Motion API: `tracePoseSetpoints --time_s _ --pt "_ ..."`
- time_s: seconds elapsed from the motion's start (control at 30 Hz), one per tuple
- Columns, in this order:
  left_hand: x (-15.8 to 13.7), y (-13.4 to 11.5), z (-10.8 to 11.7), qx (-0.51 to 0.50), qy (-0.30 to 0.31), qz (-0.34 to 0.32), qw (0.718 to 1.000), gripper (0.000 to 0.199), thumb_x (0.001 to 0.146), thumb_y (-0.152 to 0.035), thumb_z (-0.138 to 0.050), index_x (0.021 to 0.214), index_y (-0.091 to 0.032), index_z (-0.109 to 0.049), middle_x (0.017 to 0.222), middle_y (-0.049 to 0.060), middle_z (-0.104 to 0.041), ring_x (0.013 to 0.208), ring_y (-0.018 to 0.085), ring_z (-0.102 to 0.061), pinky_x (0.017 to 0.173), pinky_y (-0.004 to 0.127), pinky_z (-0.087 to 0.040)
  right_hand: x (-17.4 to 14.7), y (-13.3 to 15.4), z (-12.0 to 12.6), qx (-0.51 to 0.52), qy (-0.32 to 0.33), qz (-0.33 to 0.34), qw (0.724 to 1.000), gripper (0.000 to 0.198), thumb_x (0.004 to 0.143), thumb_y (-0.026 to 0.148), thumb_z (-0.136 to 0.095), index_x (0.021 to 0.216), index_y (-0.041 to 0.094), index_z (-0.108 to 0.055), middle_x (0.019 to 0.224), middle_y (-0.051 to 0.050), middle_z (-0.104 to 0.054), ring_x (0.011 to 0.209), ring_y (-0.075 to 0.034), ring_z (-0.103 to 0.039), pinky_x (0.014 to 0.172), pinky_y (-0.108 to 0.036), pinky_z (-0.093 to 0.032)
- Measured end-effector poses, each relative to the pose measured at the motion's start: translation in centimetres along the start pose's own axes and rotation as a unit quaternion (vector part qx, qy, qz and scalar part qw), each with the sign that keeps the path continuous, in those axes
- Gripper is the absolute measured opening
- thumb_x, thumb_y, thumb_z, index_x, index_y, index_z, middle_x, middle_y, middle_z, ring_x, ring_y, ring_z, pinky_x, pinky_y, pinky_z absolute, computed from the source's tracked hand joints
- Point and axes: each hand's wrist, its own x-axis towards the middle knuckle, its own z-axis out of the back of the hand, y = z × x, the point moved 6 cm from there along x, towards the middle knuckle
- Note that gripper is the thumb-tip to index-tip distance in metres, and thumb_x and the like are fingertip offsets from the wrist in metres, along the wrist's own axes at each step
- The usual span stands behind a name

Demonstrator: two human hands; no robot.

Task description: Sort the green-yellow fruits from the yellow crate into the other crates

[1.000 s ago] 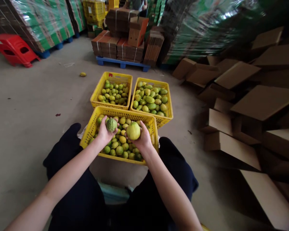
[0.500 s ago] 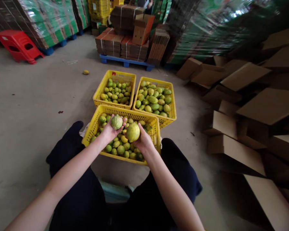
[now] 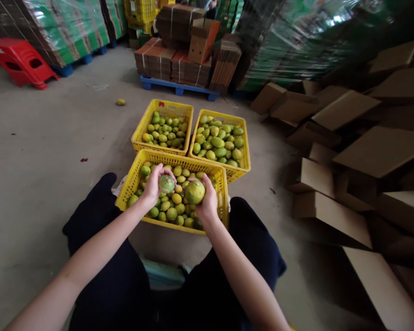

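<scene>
Grey floor [image 3: 48, 184] carries a yellow fruit crate [image 3: 223, 188]. Over it, the left hand [image 3: 154, 186] curls its fingers [image 3: 168, 172] round a green fruit [image 3: 167, 184]; just beside, the right hand [image 3: 209, 200] curls its own round a yellow-green fruit [image 3: 194, 192]. Beyond the fingers stand 2 more yellow crates [image 3: 237, 173].

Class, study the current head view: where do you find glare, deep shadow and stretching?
In the head view, glare streaks the plastic wrap, upper right; in the head view, deep shadow fills gaps among the cardboard boxes; also in the head view, the red stool near the left edge looks stretched, while the green fruit in the left hand looks less distorted.
</scene>
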Motion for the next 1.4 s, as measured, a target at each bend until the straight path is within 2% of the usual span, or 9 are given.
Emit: tracePoseSetpoints --time_s 0.13,0.23,0.4,0.53,0.8,1.03,1.1,1.23,1.4 --pt "-0.6 -0.8 -1.1 0.082 0.043 -0.089 0.992 0.044 0.086 -0.052 -0.052 0.061 -0.017 -0.063 0.057 0.004 -0.065 0.052 0.015 -0.063 0.050 0.024 -0.051 -0.8 2.0 0.4 -0.085 -0.045 0.214 0.972 0.038 0.083 0.050 -0.061 0.060 0.022 -0.071 0.070 -0.001 -0.071 0.070 -0.016 -0.062 0.076 -0.029 -0.052" --pt "-0.7 -0.7 -1.4 0.051 0.050 -0.081 0.994 0.039 0.085 -0.050 -0.055 0.064 -0.018 -0.063 0.059 0.002 -0.065 0.054 0.016 -0.065 0.051 0.024 -0.052 -0.9 2.2 0.1 -0.102 -0.026 0.253 0.962 0.040 0.085 0.051 -0.059 0.060 0.023 -0.071 0.075 0.000 -0.072 0.077 -0.016 -0.063 0.085 -0.028 -0.050" --pt "0.1 0.4 -0.5 -0.081 0.003 0.067 0.994 0.040 0.088 -0.048 -0.050 0.069 -0.016 -0.062 0.065 0.004 -0.067 0.051 0.015 -0.065 0.048 0.025 -0.056 0.7 -1.1 0.0 0.058 -0.014 -0.007 0.998 0.042 0.086 0.058 -0.056 0.069 0.022 -0.070 0.065 0.000 -0.067 0.064 -0.017 -0.064 0.070 -0.031 -0.058" --pt "0.4 0.9 -0.1 -0.156 -0.044 0.180 0.970 0.038 0.093 -0.042 -0.045 0.082 -0.011 -0.064 0.071 0.008 -0.070 0.057 0.015 -0.068 0.053 0.025 -0.060 0.8 -3.2 -0.7 0.172 0.000 -0.199 0.965 0.035 0.091 0.052 -0.052 0.078 0.022 -0.065 0.065 -0.001 -0.068 0.062 -0.017 -0.065 0.059 -0.030 -0.059" --pt "0.3 2.1 -0.9 -0.097 0.012 0.240 0.966 0.043 0.099 -0.043 -0.038 0.081 -0.011 -0.060 0.058 0.004 -0.062 0.026 0.003 -0.036 0.023 0.013 -0.022 0.7 -0.8 -0.7 0.231 0.017 -0.156 0.960 0.023 0.089 0.035 -0.059 0.103 0.017 -0.062 0.083 -0.006 -0.071 0.082 -0.020 -0.071 0.065 -0.027 -0.062" --pt "0.6 3.6 -0.7 -0.094 0.032 0.252 0.963 0.028 0.094 -0.039 -0.053 0.083 -0.014 -0.061 0.067 0.005 -0.063 0.044 0.009 -0.053 0.037 0.017 -0.042 1.1 -1.2 -0.2 0.153 0.025 -0.206 0.966 0.037 0.091 0.049 -0.053 0.090 0.014 -0.062 0.069 -0.007 -0.065 0.069 -0.020 -0.067 0.055 -0.025 -0.057" --pt "0.7 3.2 -0.8 -0.094 0.036 0.196 0.975 0.012 0.086 -0.026 -0.065 0.093 -0.016 -0.063 0.081 0.004 -0.067 0.061 0.012 -0.063 0.054 0.020 -0.054 1.3 -1.0 -0.2 0.120 0.039 -0.160 0.979 0.027 0.085 0.044 -0.060 0.087 0.017 -0.060 0.071 -0.004 -0.066 0.066 -0.017 -0.064 0.052 -0.024 -0.053" --pt "0.6 1.3 -1.1 -0.066 0.082 0.043 0.993 0.048 0.069 -0.007 -0.078 0.111 -0.027 -0.065 0.106 -0.001 -0.064 0.093 0.013 -0.065 0.090 0.029 -0.055 1.1 1.2 -0.4 0.023 0.068 0.077 0.994 0.039 0.063 0.023 -0.081 0.093 0.024 -0.057 0.089 0.005 -0.068 0.079 -0.015 -0.064 0.069 -0.025 -0.053" --pt "0.5 -0.3 -1.0 -0.025 0.117 -0.043 0.992 0.057 0.062 -0.012 -0.085 0.115 -0.028 -0.068 0.111 -0.001 -0.063 0.098 0.014 -0.062 0.096 0.030 -0.049 -0.3 3.0 -1.2 -0.106 0.112 0.251 0.956 0.058 0.059 0.017 -0.085 0.111 0.026 -0.061 0.102 0.002 -0.068 0.095 -0.018 -0.062 0.089 -0.033 -0.050"
